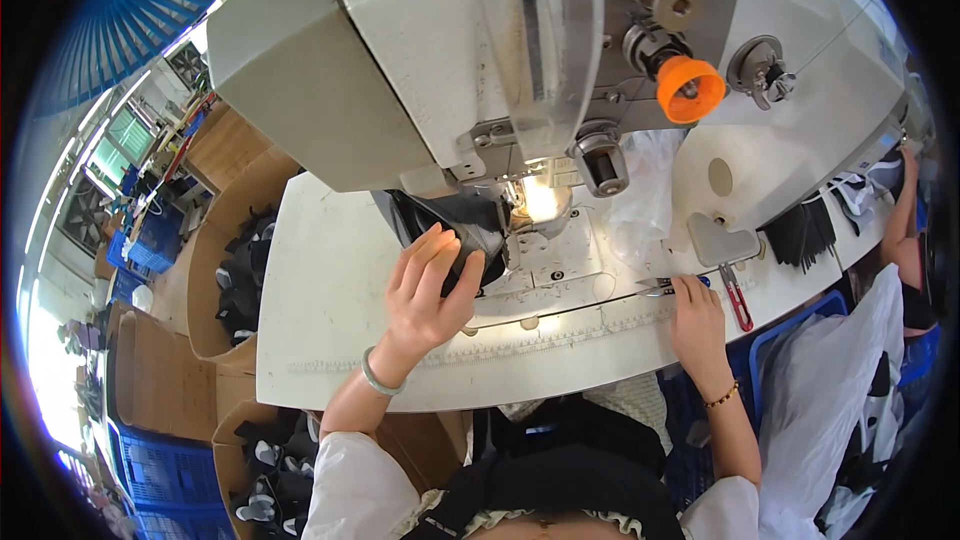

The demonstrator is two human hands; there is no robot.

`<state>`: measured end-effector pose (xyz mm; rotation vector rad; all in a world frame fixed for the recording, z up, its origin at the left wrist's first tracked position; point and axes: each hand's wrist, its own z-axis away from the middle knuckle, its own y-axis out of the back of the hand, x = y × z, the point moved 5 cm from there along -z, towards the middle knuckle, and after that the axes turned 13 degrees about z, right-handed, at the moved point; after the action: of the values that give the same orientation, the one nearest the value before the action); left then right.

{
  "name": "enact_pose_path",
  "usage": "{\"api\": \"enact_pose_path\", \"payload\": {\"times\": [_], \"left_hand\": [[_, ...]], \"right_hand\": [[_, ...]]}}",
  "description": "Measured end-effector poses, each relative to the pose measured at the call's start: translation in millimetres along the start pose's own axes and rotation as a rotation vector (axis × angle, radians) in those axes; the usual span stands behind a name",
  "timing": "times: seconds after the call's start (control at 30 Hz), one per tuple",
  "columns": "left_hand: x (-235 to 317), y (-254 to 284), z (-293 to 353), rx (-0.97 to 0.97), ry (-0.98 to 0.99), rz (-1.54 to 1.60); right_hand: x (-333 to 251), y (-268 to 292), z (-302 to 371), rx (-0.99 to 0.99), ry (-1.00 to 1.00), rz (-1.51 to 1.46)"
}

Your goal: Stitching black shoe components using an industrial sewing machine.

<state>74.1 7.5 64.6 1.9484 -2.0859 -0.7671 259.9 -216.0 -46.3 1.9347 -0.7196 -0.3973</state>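
Two hands are at the worktop (330,290). Near the middle of the frame, the left hand (430,285) lies on the dark piece (465,225), its fingers bent and fairly close together; whether they pinch it or only press, I cannot tell. The piece sits beside the lit sewing area under the machine (400,60), its far part hidden. To the right, the right hand (697,325) rests over the snips (655,289), fingers together; how firmly it grips them is unclear.

With one hand on the piece, it could probably twist or bunch if its far side caught. The left fingertips are near the sewing area, so a slip inward might risk a jab. The snips' bare points face left and could snag the piece if swung that way carelessly. The red snips (736,297) lie near the right hand, where a sideways nudge could shift them.
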Motion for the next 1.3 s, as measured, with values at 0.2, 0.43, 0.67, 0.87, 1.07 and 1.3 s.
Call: {"api": "enact_pose_path", "payload": {"times": [0.2, 0.43, 0.67, 0.87, 1.07, 1.3], "left_hand": [[1.7, 2.2, 8.8, 0.04, 0.005, -0.062], [-3.0, 5.1, 17.7, 0.104, 0.04, 0.042], [-3.8, 0.0, 18.4, 0.15, -0.016, 0.116], [-3.5, 1.5, 19.5, 0.119, -0.025, 0.121], [-1.9, 2.1, 16.0, 0.157, -0.113, 0.099], [-1.0, 1.6, 12.7, 0.157, -0.105, 0.103]], "right_hand": [[20.2, -9.9, 7.9, 0.092, 0.123, 0.038], [-58.0, 28.4, -7.1, -0.446, -0.263, -0.877], [-139.0, 43.5, -69.1, 0.03, 0.046, -1.022], [-152.0, 43.6, -79.0, -0.03, -0.148, -1.196], [-162.6, 58.9, -86.8, 0.205, -0.101, -0.986], [-160.0, 53.5, -91.4, 0.177, -0.117, -0.978]]}}
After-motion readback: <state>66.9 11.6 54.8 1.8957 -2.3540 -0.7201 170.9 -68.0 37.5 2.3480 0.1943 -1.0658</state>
